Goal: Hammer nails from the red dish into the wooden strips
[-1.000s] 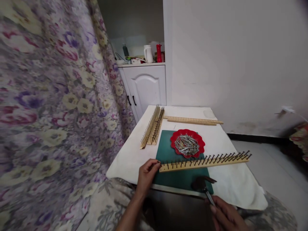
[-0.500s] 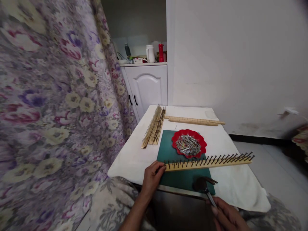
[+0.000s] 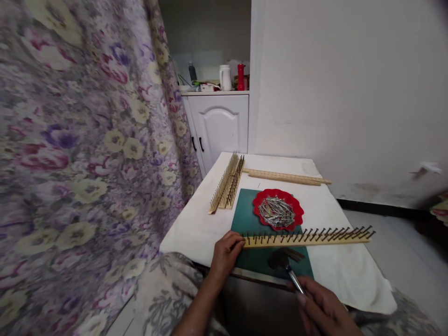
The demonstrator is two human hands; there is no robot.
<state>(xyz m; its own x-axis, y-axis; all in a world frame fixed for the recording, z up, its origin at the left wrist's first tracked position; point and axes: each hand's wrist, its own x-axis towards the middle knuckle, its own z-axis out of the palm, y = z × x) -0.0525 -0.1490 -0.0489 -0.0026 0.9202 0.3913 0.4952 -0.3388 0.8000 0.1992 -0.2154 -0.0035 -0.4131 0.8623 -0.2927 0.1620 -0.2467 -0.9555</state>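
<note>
My left hand [image 3: 226, 252] grips the left end of a wooden strip [image 3: 276, 242], its fingers closed on the wood. Rows of dark nails [image 3: 317, 234] stick up from this strip, leaning more toward its right end. My right hand [image 3: 324, 305] is wrapped round the handle of a claw hammer [image 3: 285, 259]. The hammer's head is in front of the strip, over the green mat [image 3: 252, 261], and looks apart from the nails. Behind the strip, a red scalloped dish [image 3: 297, 213] holds many loose silver nails [image 3: 275, 211].
Two nail-studded strips [image 3: 227, 184] lie side by side at the table's left. More wooden strips [image 3: 287, 178], dotted with marks, rest along the back of the cloth-covered table [image 3: 192, 233]. A floral curtain [image 3: 87, 163] hangs at the left; a white cabinet [image 3: 220, 126] stands behind.
The hammer in my right hand has moved left and slightly up, its head now nearer the strip's left part. My left hand keeps its place on the strip. The whole view has shifted a little.
</note>
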